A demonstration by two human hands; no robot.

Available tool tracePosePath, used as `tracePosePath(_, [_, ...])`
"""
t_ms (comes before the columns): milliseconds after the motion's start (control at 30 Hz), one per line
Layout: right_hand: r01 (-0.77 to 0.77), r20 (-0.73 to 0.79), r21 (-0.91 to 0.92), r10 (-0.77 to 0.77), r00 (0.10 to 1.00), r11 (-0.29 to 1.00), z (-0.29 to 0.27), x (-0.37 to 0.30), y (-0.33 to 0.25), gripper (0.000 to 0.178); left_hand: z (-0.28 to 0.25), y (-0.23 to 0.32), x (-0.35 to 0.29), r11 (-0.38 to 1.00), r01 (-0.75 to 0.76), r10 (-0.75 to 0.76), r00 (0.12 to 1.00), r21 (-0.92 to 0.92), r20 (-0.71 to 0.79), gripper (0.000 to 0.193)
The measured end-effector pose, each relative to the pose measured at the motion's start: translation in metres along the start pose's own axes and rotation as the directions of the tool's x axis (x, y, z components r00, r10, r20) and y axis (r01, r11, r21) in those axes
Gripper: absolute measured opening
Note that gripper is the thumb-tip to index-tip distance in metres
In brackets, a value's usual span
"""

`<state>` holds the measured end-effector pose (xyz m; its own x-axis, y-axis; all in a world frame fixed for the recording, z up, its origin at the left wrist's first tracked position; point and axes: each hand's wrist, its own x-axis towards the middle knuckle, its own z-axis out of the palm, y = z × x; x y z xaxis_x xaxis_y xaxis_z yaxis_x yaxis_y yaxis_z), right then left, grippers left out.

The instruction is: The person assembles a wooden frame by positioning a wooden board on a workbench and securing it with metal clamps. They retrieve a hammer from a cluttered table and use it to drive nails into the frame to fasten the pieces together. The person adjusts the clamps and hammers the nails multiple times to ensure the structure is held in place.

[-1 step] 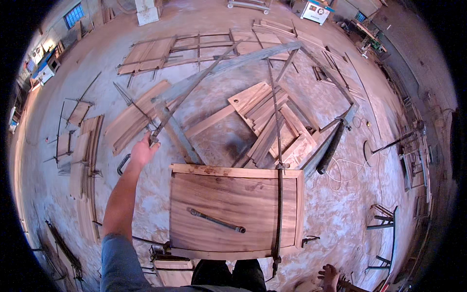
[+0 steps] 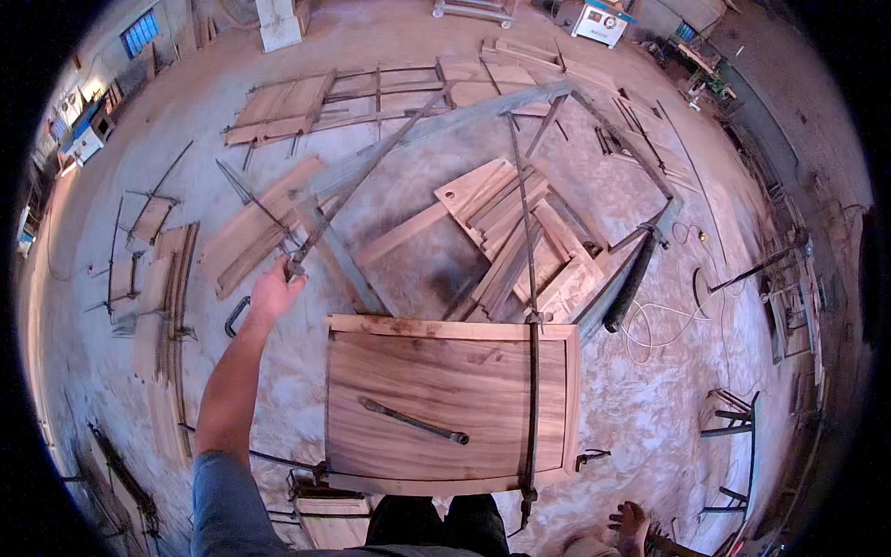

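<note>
My left hand (image 2: 276, 290) is stretched out to the left, closed round the end of a long metal bar clamp (image 2: 351, 198). The bar slants up and away to the right, across a blue-grey frame of beams. In front of my legs lies a framed wooden panel (image 2: 394, 441), with a wrench (image 2: 413, 421) resting slantwise on it. Another bar clamp (image 2: 533, 399) crosses the panel's right side. My right hand (image 2: 630, 522) shows only in part at the lower edge, its fingers apart and nothing visible in them.
Inside the beam frame (image 2: 455, 113) several wooden boards (image 2: 492, 209) lie stacked at angles. A C-clamp (image 2: 237, 317) is on the floor by my left forearm. More boards (image 2: 172, 306) lie farther left. A pale cord (image 2: 650, 325) loops across the floor at right.
The bar clamp in my left hand has shifted slightly, its far end a little to the left and nearer. My right hand and the panel look nearly unmoved.
</note>
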<state>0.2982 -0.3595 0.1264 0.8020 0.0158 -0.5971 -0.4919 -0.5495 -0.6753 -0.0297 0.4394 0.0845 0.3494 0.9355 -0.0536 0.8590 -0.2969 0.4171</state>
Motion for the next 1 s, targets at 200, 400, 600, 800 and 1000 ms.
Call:
tracePosePath(200, [0.214, 0.123, -0.018, -0.210, 0.970, 0.977, 0.068, 0.012, -0.091, 0.033, -0.021, 0.028, -0.027, 0.934, 0.159, -0.121, 0.983, -0.319, 0.136, 0.052])
tracePosePath(400, [0.510, 0.394, 0.000, -0.469, 0.791, 0.860, 0.160, 0.012, -0.206, 0.028, -0.045, 0.036, -0.087, 0.816, 0.234, -0.125, 0.964, -0.528, 0.234, 0.043])
tracePosePath(600, [0.883, 0.615, 0.105, -0.727, 0.304, 0.458, 0.307, -0.046, -0.271, 0.029, -0.090, 0.044, -0.243, 0.614, 0.374, -0.254, 0.927, -0.695, 0.274, 0.037])
tracePosePath(800, [0.682, 0.766, 0.379, -0.626, 0.149, 0.626, 0.407, -0.123, -0.276, 0.046, -0.089, 0.095, -0.406, 0.428, 0.476, -0.318, 0.875, -0.769, 0.365, 0.026])
tracePosePath(1000, [-0.186, 0.946, 0.307, -0.277, 0.171, 0.933, 0.348, -0.171, -0.236, 0.026, -0.050, 0.138, -0.572, 0.359, 0.479, -0.355, 0.864, -0.801, 0.358, 0.038])
